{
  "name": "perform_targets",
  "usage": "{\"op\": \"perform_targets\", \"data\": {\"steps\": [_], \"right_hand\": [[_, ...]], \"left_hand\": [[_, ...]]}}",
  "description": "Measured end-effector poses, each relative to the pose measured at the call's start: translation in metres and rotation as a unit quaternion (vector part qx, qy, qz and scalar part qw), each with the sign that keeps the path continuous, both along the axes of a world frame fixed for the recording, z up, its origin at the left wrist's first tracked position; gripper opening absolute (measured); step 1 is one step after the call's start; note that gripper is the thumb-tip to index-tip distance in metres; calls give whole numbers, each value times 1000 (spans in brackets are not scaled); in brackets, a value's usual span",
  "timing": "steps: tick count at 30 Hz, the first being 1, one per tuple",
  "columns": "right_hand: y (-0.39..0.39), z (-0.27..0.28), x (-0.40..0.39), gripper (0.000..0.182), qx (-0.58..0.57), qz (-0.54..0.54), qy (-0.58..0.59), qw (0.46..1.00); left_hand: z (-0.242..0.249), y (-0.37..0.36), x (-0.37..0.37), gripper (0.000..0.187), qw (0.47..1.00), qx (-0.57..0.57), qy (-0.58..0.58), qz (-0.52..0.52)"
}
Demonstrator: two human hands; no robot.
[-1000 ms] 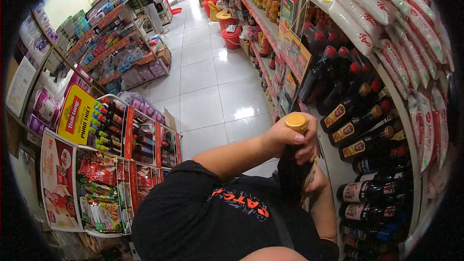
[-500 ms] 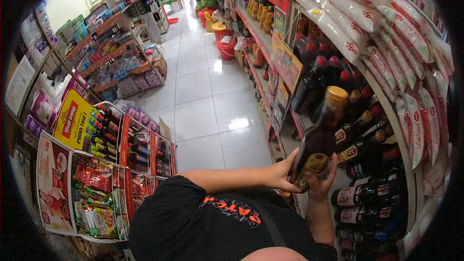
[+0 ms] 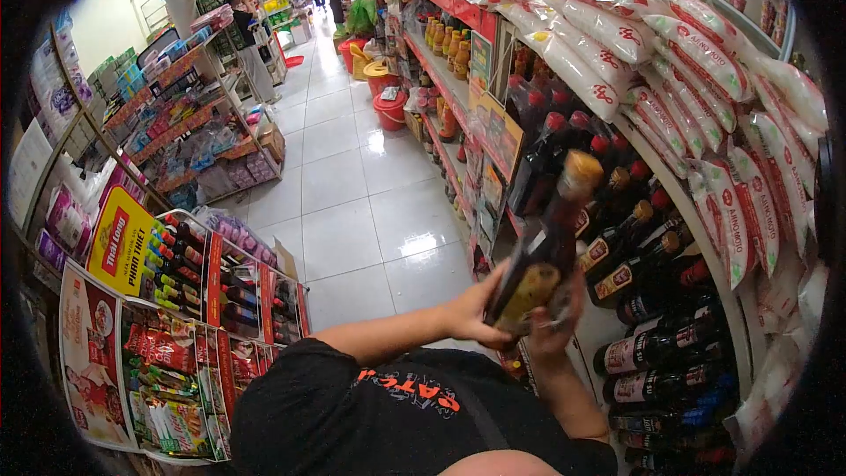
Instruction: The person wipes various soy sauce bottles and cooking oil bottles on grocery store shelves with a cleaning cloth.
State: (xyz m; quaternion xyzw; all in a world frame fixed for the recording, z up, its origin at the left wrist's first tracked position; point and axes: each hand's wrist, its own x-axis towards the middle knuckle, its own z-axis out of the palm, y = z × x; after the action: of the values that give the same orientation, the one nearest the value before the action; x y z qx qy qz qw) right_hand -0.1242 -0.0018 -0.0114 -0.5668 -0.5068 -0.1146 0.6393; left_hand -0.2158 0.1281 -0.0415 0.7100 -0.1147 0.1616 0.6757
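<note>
My left hand [image 3: 476,319] and right hand [image 3: 552,335], half-closed, cradle the low end of the bottle [image 3: 533,269]; a second ago my left wrapped its neck. That leaves the label [image 3: 534,286] exposed, cap [image 3: 583,169] toward one o'clock, shelf bottles [image 3: 648,349] at four.
</note>
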Motion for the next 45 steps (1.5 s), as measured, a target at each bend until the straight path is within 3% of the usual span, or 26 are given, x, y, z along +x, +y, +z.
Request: {"op": "perform_targets", "data": {"steps": [2, 3, 5, 7, 10, 11, 15, 18, 22, 25, 30, 34, 36, 39, 42, 43, 45], "right_hand": [[-3, -5, -12, 58, -75, 43, -33, 996], [-2, -3, -10, 59, -72, 35, -63, 995], [5, 2, -1, 61, -67, 18, -119, 991], [18, 2, 19, 63, 25, 32, -31, 999], [19, 48, 35, 62, 128, 58, 116, 983], [15, 63, 36, 62, 153, 69, 166, 972], [11, 48, 50, 57, 129, 69, 118, 982], [10, 25, 35, 57, 116, 156, 313, 930], [13, -6, 11, 69, 42, 266, 358, 894], [16, -4, -10, 83, 9, 301, 378, 876], [17, 10, 10, 99, 52, 377, 364, 850], [12, 2, 19, 101, 100, 446, 422, 783], [6, -1, 18, 98, 87, 411, 420, 804], [1, 11, 11, 91, 128, 354, 373, 848], [-8, 28, 12, 88, 95, 243, 321, 910], [-6, 21, 12, 86, 112, 187, 310, 925], [1, 24, 2, 84, 115, 114, 318, 934]], "left_hand": [[20, 3, 5, 96, 996, -66, -47, 41], [31, 6, 4, 93, 988, -148, -46, -19], [22, 9, 2, 90, 993, -111, -25, -20], [6, 5, -6, 94, 986, -140, 49, -74], [-28, -2, -11, 106, 991, 79, 56, -97], [-29, -2, -12, 107, 987, 80, 77, -117], [-10, -7, -20, 107, 982, 38, 104, -152], [-6, 2, -21, 107, 989, 18, 89, -116], [7, 12, -21, 102, 995, -75, 24, -68], [22, 21, -24, 94, 979, -151, 63, -123], [26, 18, -26, 100, 971, -89, 95, -199], [29, 18, -28, 107, 959, -65, 127, -245], [20, 23, -26, 106, 954, -73, 140, -255], [23, 22, -37, 104, 975, -40, 169, -134], [13, 16, -33, 105, 993, 26, 118, 18], [17, 17, -30, 103, 990, 137, 19, 21], [19, 4, -24, 100, 979, 183, -39, 79]]}}
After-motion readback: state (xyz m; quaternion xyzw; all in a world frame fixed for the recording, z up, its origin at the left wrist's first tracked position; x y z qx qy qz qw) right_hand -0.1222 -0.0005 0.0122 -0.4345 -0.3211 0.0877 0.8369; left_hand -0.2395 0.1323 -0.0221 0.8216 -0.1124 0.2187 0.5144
